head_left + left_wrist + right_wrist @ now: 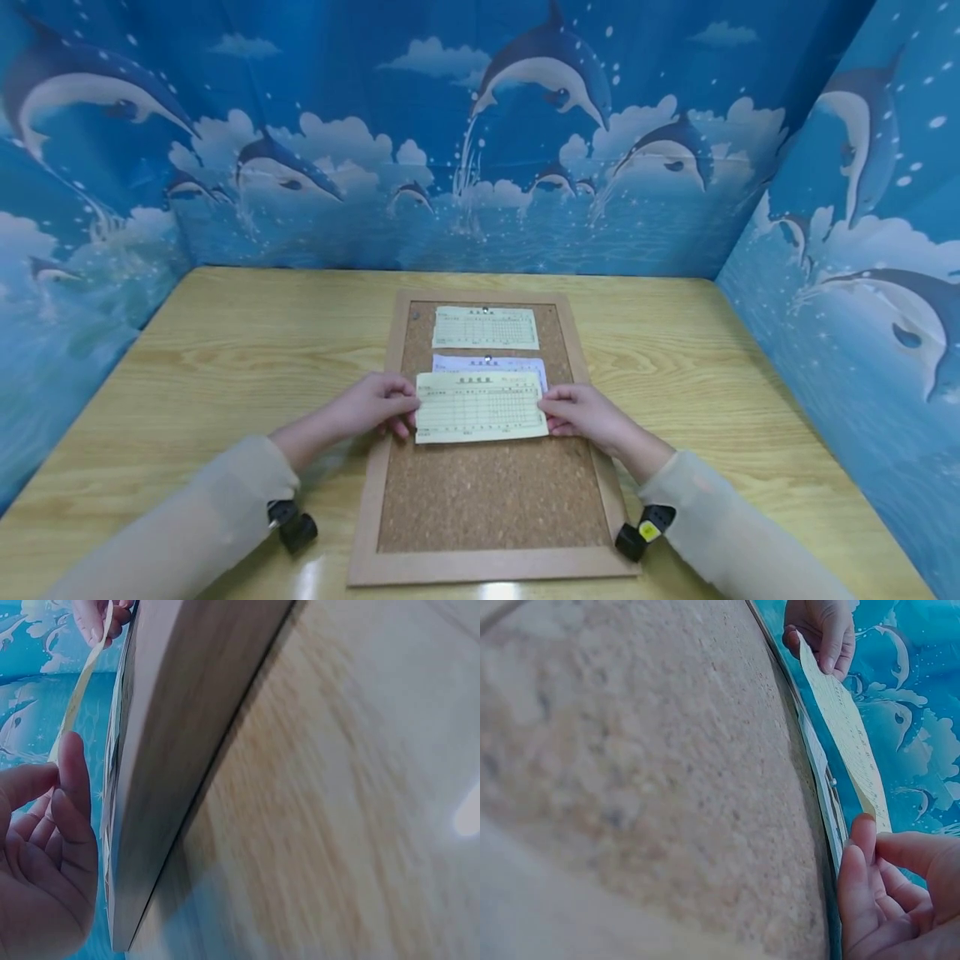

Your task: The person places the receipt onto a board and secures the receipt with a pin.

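Observation:
A pale yellow printed form (480, 408) is stretched between both hands, raised off the cork board (495, 500) as the wrist views show. My left hand (378, 405) pinches its left edge between thumb and fingers, and my right hand (585, 417) pinches the right edge. Behind it, a lilac form (491, 364) is fixed to the cork by a pushpin (488, 358); its lower part is hidden by the held sheet. Higher up, a light green form (486, 328) hangs from another pushpin (485, 310) near the board's top.
The board's wooden frame (495, 567) lies flat on a wood-grain table (247, 350). A further small pin (416, 316) sits at the cork's upper left corner. Blue dolphin-print curtains (360, 225) stand along the table's back and sides.

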`<state>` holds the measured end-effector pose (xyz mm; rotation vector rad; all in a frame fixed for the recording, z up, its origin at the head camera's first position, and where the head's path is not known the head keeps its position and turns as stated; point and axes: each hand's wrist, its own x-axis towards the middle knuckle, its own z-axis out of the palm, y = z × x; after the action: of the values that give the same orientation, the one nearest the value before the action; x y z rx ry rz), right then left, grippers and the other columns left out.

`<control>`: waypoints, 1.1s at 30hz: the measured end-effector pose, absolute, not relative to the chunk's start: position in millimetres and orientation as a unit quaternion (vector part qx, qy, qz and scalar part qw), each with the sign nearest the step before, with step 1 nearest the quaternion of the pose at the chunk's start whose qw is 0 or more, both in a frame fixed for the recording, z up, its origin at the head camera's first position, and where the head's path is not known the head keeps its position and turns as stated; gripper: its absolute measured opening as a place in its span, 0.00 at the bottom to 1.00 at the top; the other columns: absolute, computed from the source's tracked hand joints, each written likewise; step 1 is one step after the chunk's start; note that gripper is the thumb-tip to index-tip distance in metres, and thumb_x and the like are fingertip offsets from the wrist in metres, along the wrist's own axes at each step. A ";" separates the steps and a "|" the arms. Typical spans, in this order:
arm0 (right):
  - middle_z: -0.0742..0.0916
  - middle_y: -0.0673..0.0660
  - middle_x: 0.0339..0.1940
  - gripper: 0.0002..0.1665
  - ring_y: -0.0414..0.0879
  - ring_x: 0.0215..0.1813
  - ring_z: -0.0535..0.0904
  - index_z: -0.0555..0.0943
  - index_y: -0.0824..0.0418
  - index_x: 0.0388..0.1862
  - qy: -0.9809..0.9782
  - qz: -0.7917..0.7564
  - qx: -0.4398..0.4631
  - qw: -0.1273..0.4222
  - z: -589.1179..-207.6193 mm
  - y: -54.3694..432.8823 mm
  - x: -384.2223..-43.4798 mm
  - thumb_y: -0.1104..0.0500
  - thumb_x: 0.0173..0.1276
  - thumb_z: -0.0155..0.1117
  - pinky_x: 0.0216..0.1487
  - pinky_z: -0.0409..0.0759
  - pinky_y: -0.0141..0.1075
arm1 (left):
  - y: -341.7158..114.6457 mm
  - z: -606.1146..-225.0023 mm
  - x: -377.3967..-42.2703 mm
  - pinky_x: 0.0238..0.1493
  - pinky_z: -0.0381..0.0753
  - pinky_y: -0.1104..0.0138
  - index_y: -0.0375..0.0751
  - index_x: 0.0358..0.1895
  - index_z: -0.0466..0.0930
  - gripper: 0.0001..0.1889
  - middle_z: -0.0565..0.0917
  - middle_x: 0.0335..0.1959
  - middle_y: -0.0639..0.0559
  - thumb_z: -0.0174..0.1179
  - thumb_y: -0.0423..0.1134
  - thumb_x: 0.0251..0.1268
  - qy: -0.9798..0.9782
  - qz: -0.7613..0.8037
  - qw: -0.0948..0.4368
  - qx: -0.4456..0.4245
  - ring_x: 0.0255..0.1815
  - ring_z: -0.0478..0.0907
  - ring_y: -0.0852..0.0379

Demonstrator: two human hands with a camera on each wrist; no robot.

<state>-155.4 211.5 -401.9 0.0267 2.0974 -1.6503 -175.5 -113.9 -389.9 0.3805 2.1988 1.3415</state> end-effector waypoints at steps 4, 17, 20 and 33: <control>0.80 0.53 0.25 0.13 0.38 0.28 0.76 0.74 0.76 0.44 0.763 -0.603 0.006 0.234 -401.2 212.8 -154.1 0.65 0.69 0.54 0.31 0.78 0.28 | -112.6 -389.7 -174.2 0.22 0.72 0.67 0.33 0.36 0.76 0.08 0.82 0.25 0.50 0.53 0.36 0.68 0.813 0.498 0.265 0.143 0.23 0.80 0.57; 0.81 0.53 0.25 0.12 0.39 0.27 0.78 0.75 0.75 0.42 0.772 -0.590 0.007 0.236 -399.7 214.1 -149.4 0.64 0.69 0.55 0.32 0.79 0.30 | -110.6 -391.9 -172.3 0.22 0.72 0.69 0.32 0.37 0.76 0.08 0.82 0.25 0.51 0.53 0.35 0.67 0.811 0.499 0.267 0.146 0.23 0.80 0.58; 0.81 0.53 0.25 0.12 0.39 0.27 0.78 0.76 0.74 0.41 0.775 -0.587 0.004 0.234 -400.0 214.0 -149.1 0.64 0.69 0.55 0.31 0.79 0.30 | -110.5 -390.7 -171.5 0.22 0.72 0.69 0.33 0.37 0.77 0.08 0.83 0.25 0.50 0.54 0.35 0.67 0.812 0.499 0.268 0.144 0.23 0.80 0.58; 0.81 0.52 0.24 0.12 0.39 0.27 0.78 0.76 0.75 0.40 0.784 -0.577 -0.014 0.228 -398.5 214.0 -146.6 0.64 0.69 0.55 0.31 0.79 0.30 | -110.6 -391.0 -168.9 0.21 0.71 0.70 0.34 0.35 0.77 0.08 0.82 0.26 0.50 0.54 0.36 0.66 0.811 0.494 0.279 0.143 0.23 0.80 0.57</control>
<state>-146.6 214.0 -398.5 -0.0383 2.1595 -1.5887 -168.9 -110.6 -391.0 0.3829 2.1749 1.3250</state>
